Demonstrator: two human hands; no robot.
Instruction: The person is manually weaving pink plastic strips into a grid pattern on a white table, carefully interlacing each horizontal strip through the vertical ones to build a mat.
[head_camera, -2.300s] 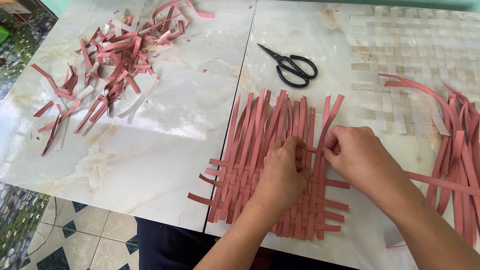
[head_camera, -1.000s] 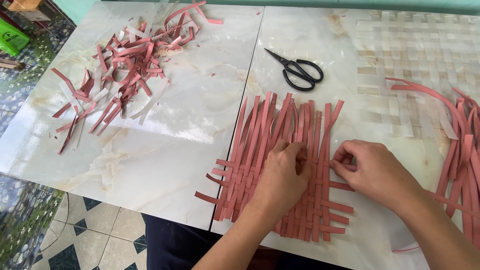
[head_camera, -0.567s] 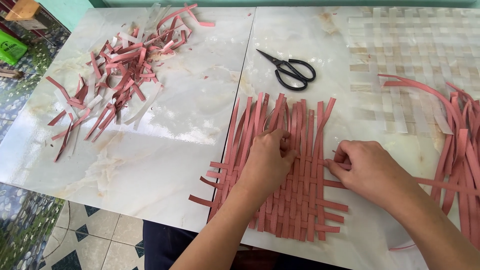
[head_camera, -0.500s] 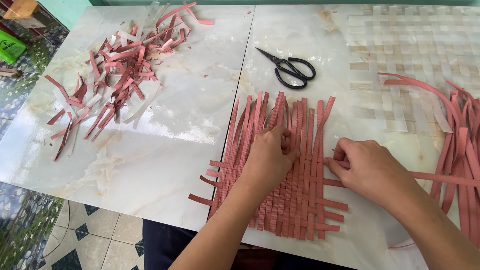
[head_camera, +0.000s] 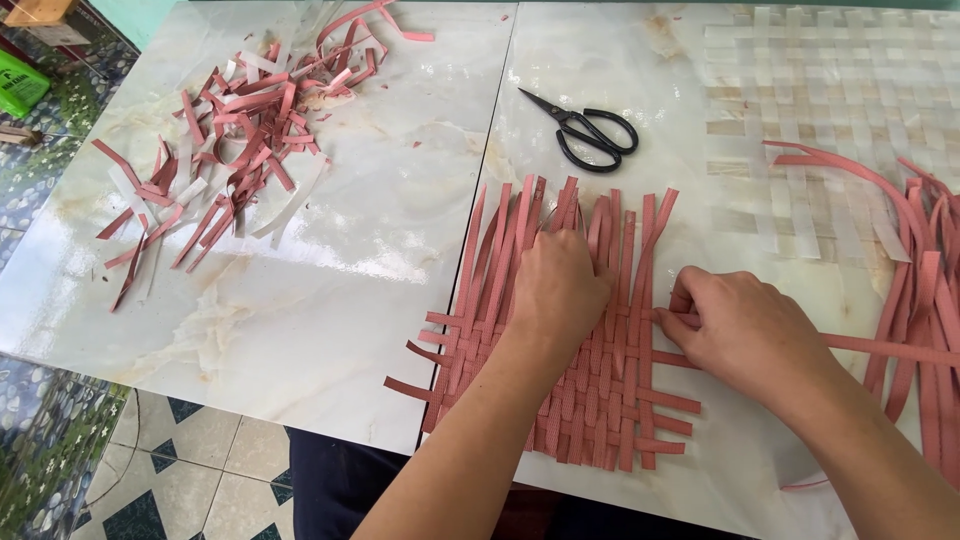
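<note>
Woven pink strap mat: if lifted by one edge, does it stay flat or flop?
The woven mat would probably sag: its straps are thin, and loose ends curve upward. Likely light. Unwoven ends beyond the left hand may splay or slip, since nothing visibly locks them.

Left hand (head_camera: 560, 295) covered the woven mat's (head_camera: 590, 400) centre — weave beneath unseen. Loose strip bundle (head_camera: 925, 330) was cut off at right edge.

Marble-patterned tabletop (head_camera: 330, 290) carrying weaving materials.
On it lie a half-woven pink strap mat (head_camera: 590, 400), black scissors (head_camera: 590, 135), pink offcuts (head_camera: 230, 140), loose pink straps (head_camera: 930, 300) and a translucent woven mat (head_camera: 810, 110).
</note>
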